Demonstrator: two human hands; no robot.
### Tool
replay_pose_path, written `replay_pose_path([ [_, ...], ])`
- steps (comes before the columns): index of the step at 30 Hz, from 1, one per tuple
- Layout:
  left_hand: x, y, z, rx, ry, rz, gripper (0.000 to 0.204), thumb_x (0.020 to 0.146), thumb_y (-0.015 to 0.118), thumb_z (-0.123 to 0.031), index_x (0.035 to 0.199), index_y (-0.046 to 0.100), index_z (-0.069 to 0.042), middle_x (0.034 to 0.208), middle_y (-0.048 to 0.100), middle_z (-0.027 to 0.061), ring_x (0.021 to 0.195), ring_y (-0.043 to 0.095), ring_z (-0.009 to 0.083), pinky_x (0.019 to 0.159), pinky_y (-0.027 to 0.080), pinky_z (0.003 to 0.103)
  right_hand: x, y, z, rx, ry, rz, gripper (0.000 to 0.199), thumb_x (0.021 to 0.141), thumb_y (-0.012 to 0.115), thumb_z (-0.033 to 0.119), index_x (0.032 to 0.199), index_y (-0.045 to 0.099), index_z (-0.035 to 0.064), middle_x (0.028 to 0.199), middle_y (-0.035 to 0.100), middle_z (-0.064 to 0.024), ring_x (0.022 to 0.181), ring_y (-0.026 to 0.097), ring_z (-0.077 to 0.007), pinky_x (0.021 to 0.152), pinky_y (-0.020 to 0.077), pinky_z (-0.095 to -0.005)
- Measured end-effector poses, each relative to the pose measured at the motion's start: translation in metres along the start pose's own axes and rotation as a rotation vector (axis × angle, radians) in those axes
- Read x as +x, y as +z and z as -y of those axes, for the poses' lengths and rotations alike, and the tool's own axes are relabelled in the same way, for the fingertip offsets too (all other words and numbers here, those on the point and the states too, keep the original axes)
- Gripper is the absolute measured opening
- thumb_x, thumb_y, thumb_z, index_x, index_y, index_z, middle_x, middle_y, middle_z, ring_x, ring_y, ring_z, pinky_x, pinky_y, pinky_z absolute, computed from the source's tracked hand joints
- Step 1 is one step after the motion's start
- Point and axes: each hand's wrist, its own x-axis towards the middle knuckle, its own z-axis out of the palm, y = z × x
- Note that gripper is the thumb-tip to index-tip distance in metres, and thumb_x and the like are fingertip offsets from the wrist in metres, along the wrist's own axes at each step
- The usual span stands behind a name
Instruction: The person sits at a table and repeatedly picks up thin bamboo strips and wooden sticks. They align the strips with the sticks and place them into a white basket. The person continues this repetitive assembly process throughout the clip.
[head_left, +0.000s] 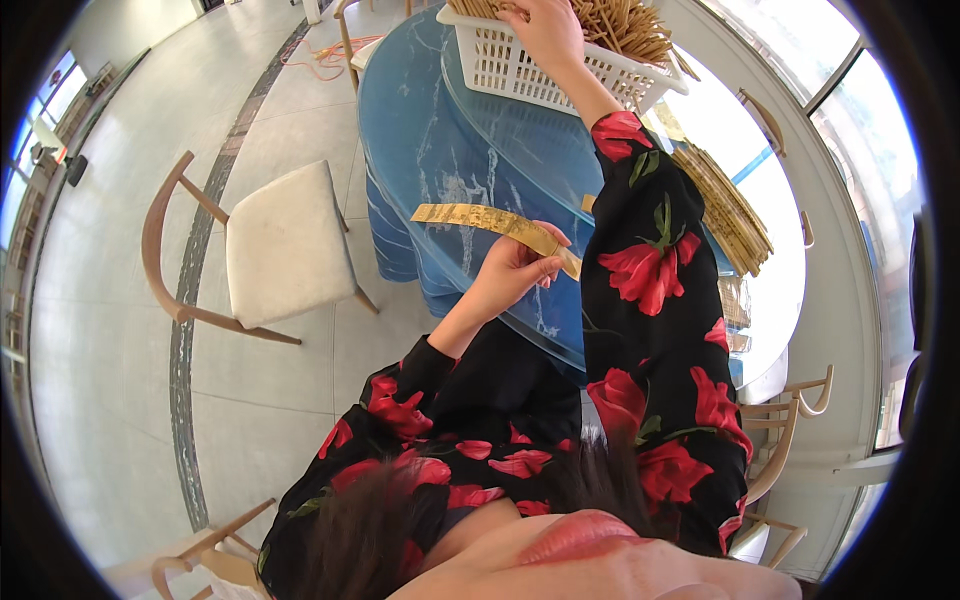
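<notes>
My left hand (515,268) holds a long, flat yellow paper sleeve (480,222) over the near edge of the round blue-covered table (440,150). The sleeve sticks out to the left of my fingers. My right hand (545,30) reaches far forward into a white plastic basket (520,72) filled with several wooden chopsticks (625,25); its fingers are down among the sticks, and what they grip is hidden. Both arms wear black sleeves with red flowers.
A stack of yellow paper sleeves (730,215) lies on the table to the right. A wooden chair with a pale cushion (280,245) stands at the left on the tiled floor. More wooden chairs (790,420) stand at the lower right and lower left.
</notes>
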Motion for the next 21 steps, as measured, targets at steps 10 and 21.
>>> replay_pose_path([
  [10, -0.003, -0.003, 0.002, -0.010, 0.017, -0.001, 0.026, 0.097, 0.068, -0.003, 0.121, 0.058, -0.002, 0.096, 0.065, 0.0033, 0.077, 0.060, 0.0069, 0.067, 0.052, 0.023, 0.031, 0.018, 0.027, 0.092, 0.039, 0.081, 0.019, 0.088, 0.068, 0.027, 0.097, 0.075, 0.0117, 0.101, 0.068, -0.0103, 0.107, 0.060, -0.0328, 0.098, 0.0439, -0.0450],
  [21, -0.003, 0.002, -0.005, 0.002, 0.021, -0.003, 0.023, 0.097, 0.068, -0.002, 0.118, 0.059, -0.001, 0.092, 0.064, 0.0029, 0.076, 0.060, 0.0070, 0.066, 0.051, 0.022, 0.057, 0.007, 0.038, 0.181, 0.242, 0.299, 0.022, 0.086, 0.065, 0.026, 0.088, 0.077, 0.0082, 0.085, 0.073, -0.0146, 0.082, 0.070, -0.0344, 0.075, 0.0543, -0.0455],
])
